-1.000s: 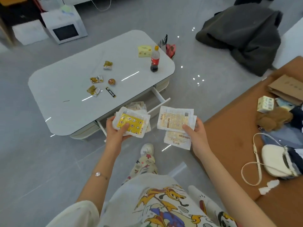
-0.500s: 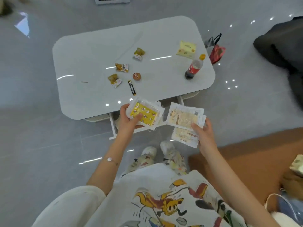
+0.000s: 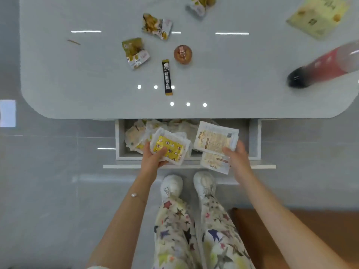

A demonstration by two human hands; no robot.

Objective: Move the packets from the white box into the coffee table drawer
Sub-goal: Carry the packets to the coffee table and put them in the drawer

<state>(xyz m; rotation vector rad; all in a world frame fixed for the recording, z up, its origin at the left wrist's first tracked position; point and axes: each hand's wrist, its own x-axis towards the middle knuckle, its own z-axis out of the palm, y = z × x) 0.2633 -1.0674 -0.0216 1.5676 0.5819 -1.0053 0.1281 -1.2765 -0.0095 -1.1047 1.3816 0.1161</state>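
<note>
Hands lower-centre of frame: left hand [image 3: 153, 159] pinches yellow packet [image 3: 168, 148], right hand [image 3: 236, 155] clamps pale packets [image 3: 214, 141] (two, fanned). Both hang directly over open drawer [image 3: 254, 138] w/ packets already inside; coffee table [image 3: 77, 84] top beyond.

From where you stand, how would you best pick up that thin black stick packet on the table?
Pinch the black stick packet across its narrow width near the middle, coming straight down from above. It lies flat on the coffee table, long axis running away from the person, with bare surface on both long sides for fingertips.
</note>
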